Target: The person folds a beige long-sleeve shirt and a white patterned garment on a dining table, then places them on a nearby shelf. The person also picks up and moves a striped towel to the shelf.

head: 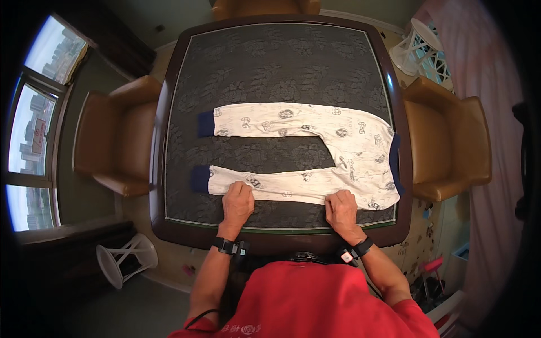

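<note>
A pair of white printed pajama trousers lies spread out flat, its navy waistband towards the right and both legs pointing left. Navy cuffs end the far leg and the near leg. My left hand has its fingers curled on the near leg's lower edge, not far from the cuff. Further up that same edge, close to the crotch, my right hand pinches the fabric. The fingertips of both hands are partly hidden by the knuckles.
The trousers rest on a square table with a dark floral-textured cover and a raised wooden rim. Tan armchairs stand left, right and at the far side. A white stool sits low on the left.
</note>
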